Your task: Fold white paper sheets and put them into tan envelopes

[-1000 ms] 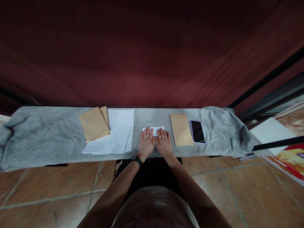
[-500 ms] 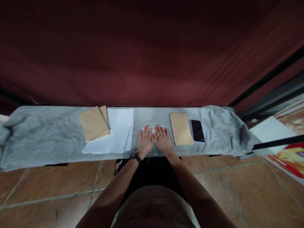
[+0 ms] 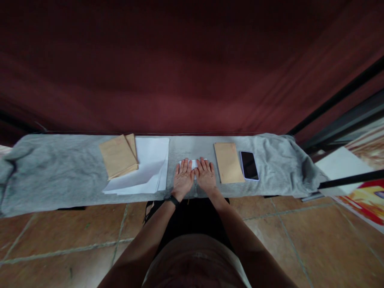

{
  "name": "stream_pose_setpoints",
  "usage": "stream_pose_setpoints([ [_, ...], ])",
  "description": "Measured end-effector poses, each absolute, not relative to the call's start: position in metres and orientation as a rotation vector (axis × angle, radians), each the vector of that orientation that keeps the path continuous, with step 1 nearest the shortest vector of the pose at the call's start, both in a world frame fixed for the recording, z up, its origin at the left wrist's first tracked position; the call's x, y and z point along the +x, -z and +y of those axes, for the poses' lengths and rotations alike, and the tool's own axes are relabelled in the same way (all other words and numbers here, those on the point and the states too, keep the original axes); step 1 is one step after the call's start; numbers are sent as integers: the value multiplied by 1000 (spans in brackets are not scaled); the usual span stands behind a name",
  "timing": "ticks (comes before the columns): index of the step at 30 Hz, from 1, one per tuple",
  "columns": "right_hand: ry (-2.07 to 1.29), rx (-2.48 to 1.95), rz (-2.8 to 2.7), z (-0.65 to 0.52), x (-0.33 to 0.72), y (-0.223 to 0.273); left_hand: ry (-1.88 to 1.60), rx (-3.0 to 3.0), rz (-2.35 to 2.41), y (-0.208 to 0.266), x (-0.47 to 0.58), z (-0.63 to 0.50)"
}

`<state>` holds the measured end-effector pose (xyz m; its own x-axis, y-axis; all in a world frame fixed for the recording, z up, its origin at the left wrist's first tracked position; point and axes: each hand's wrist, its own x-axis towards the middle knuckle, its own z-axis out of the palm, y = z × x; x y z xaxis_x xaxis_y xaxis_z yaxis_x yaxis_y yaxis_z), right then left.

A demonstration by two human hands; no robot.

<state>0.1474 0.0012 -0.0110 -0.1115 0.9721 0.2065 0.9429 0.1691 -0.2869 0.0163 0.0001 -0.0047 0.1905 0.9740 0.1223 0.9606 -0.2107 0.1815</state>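
Observation:
A small piece of white paper [image 3: 194,164], seemingly folded, lies on the grey cloth [image 3: 192,146] straight in front of me, mostly covered by my hands. Flat on its left part rests my left hand [image 3: 183,178], fingers stretched out, a dark watch on the wrist. My right hand [image 3: 205,176] presses on the right part, fingers extended too, the thumbs close together. To the left is a stack of white paper sheets [image 3: 150,168], with brown envelopes [image 3: 118,156] partly over it. Another brown envelope stack [image 3: 229,163] lies just right of my right hand.
A phone [image 3: 249,165] with a dark screen lies beside the right-hand envelopes. Behind the narrow cloth-covered surface rises a dark red wall or curtain [image 3: 192,92]. Black bars [image 3: 339,96] and a printed box or poster [image 3: 366,200] stand at the right.
Both hands stay flat on the paper, with the right fingers shifted very slightly. The near edge of the white sheets at left has lifted and now casts a shadow.

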Motion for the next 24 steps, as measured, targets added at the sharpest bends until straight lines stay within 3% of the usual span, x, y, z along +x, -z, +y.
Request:
stream_pose_setpoints([
  [24,42,-1842,-1970,-16,151,21,-479,2281,2106,13,6,-5],
])
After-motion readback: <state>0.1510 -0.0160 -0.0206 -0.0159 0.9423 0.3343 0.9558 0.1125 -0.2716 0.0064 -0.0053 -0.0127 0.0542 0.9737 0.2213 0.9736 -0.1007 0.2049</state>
